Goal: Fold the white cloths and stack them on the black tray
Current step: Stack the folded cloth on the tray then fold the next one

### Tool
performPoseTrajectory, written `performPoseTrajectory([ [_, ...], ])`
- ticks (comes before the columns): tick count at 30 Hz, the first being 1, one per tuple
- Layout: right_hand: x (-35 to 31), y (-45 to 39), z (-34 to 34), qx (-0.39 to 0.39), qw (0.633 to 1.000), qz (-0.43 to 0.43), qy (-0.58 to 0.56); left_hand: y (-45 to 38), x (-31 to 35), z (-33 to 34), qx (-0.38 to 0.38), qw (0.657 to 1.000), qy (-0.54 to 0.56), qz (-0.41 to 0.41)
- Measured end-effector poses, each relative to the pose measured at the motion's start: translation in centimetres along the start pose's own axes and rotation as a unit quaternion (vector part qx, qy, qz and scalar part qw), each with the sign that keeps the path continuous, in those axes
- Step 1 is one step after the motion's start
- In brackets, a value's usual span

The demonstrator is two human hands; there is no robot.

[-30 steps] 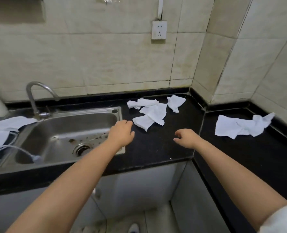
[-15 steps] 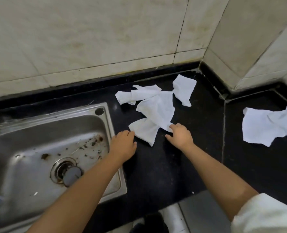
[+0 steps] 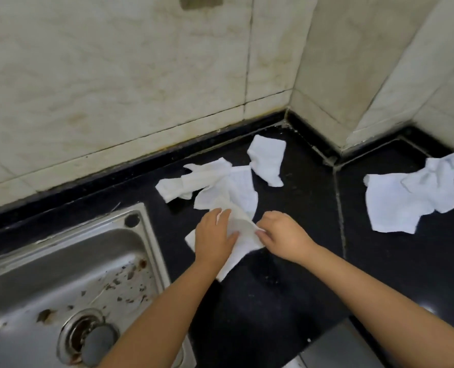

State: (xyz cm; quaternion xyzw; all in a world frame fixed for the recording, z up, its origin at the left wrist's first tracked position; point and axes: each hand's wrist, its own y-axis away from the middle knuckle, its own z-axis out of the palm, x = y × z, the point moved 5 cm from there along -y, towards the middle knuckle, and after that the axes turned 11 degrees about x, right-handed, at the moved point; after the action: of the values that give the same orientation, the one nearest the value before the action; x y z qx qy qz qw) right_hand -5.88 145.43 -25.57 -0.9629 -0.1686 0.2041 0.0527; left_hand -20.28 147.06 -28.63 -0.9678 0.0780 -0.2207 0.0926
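Observation:
Several crumpled white cloths lie on the black countertop (image 3: 287,288). The nearest cloth (image 3: 240,244) is under both hands: my left hand (image 3: 212,236) presses flat on its left part, and my right hand (image 3: 281,235) pinches its right edge. Behind it lie a wide cloth (image 3: 236,189), a long twisted cloth (image 3: 191,181) to its left, and a small one (image 3: 268,159) near the wall corner. A larger crumpled cloth (image 3: 411,200) rests on the right wing of the counter. No black tray is in view.
A steel sink (image 3: 61,288) with dirt specks and a drain plug fills the lower left, its rim touching my left forearm. Tiled walls (image 3: 141,75) close off the back and the right corner. The counter's front edge runs below my forearms.
The camera has moved closer and lower. Both hands went forward onto the nearest cloth; my left hand now lies on it and my right hand has taken hold of its edge.

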Motion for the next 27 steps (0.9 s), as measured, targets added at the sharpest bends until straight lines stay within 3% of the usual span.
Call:
performPoseTrajectory([
  [3,0.4,2.5,-4.4,0.010,1.000,0.003,-0.016,-1.3,3.8,-0.7,0.079,0.990,0.050,0.110],
  [10,5.2,8.0,-14.3,0.177,0.974,0.139,0.001,-4.9,11.2,-3.1,0.063,0.963,0.080,0.251],
  [13,8.4,12.7,-19.5,0.255,0.942,0.217,0.029,-4.5,17.9,-4.1,0.077,0.931,0.109,0.340],
  [17,12.9,21.1,-26.1,0.354,0.879,0.294,0.123,-2.6,28.3,-4.0,0.052,0.913,0.164,0.369],
  [21,14.6,30.7,-29.7,0.437,0.820,0.314,0.193,1.6,37.2,-2.2,0.044,0.883,0.206,0.420],
  [24,14.8,37.5,-28.1,0.414,0.827,0.324,0.200,5.6,39.8,1.7,-0.025,0.855,0.196,0.480],
  [27,15.2,44.1,-22.7,0.286,0.871,0.352,0.187,10.6,38.9,6.7,-0.100,0.804,0.164,0.562],
])
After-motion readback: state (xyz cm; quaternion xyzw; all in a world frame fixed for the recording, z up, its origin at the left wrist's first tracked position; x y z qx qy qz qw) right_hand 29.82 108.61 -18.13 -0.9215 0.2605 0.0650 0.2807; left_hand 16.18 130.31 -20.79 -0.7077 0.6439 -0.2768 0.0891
